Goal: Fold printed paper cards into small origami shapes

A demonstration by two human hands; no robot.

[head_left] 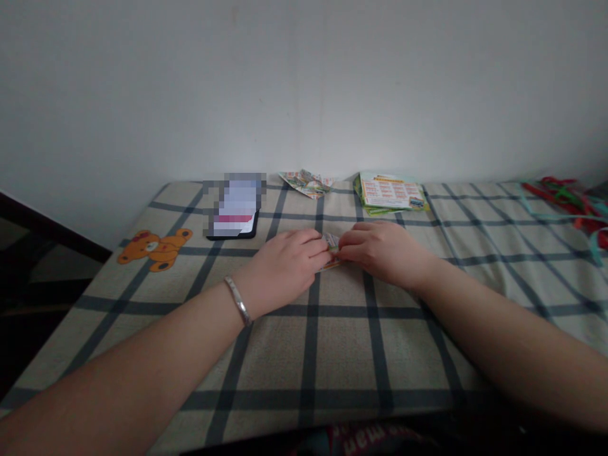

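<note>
A small piece of printed paper (331,241) lies at the middle of the checked tablecloth, mostly covered by my fingers. My left hand (291,263), with a silver bracelet (237,300) at the wrist, is closed on the paper's left side. From the other side my right hand (380,248) pinches its right end, fingertips bent down. The two hands nearly meet over the paper. How it is folded beneath the fingers is hidden.
Behind my hands lie a crumpled or folded printed paper (308,183) and a stack of printed cards (392,192). A phone (232,206) is at the back left, near a bear picture (154,249). Red and green ribbons (565,199) sit far right. A wall (304,88) borders the back.
</note>
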